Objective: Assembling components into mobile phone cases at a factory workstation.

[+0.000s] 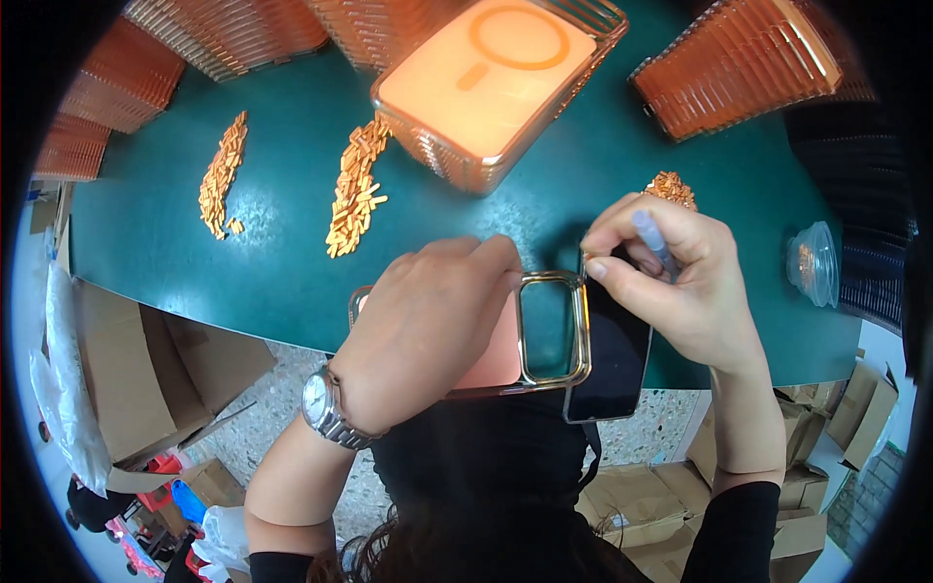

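Orange phone case point(496, 360) w/ gold-toned camera frame lies flat at near edge of green table point(194, 272), partly hanging over edge toward the person. Left hand point(423, 330) rests palm-down on case, fingers curled over its top edge, pressing it in place; silver wristwatch point(326, 406) on that wrist. Right hand point(671, 282) is just beside camera frame, fingers pinched narrow around a small pale tool point(653, 238), tip hidden behind the fingers. Dark phone-like slab point(610, 364) lies under right hand, touching case's right side. Small heap of orange parts point(671, 187) just behind right hand; two longer heaps point(355, 185) further left on table, well apart from hands. Tall stack of clear/orange cases point(491, 83) behind, centre; more stacks along far edge. Clear plastic cup point(814, 262) at right. Cardboard boxes point(146, 369) on floor below.
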`<move>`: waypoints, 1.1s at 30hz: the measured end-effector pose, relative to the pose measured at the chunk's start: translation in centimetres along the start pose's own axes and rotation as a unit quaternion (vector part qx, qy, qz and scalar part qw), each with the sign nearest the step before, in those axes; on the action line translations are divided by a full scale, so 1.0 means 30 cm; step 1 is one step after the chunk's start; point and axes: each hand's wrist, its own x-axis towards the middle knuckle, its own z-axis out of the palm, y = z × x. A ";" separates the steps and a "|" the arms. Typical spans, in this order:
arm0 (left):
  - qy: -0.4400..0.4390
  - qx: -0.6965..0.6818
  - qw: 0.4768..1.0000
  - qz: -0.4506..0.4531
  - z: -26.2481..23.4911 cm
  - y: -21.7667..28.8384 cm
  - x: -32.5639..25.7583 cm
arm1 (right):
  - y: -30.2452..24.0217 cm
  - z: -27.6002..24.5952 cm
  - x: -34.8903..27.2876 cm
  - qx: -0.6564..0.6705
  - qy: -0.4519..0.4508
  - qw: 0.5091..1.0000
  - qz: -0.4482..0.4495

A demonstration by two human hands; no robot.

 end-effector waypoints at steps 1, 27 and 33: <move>-0.002 -0.001 1.000 -0.002 0.001 -0.004 0.001 | -0.006 0.016 0.007 -0.022 -0.018 0.999 0.019; 0.026 0.019 0.999 -0.007 -0.002 -0.002 -0.034 | 0.003 0.147 0.025 -0.229 -0.063 0.967 -0.091; 0.062 0.077 0.995 0.020 0.002 -0.027 -0.095 | 0.009 0.189 0.027 -0.185 -0.114 0.969 -0.116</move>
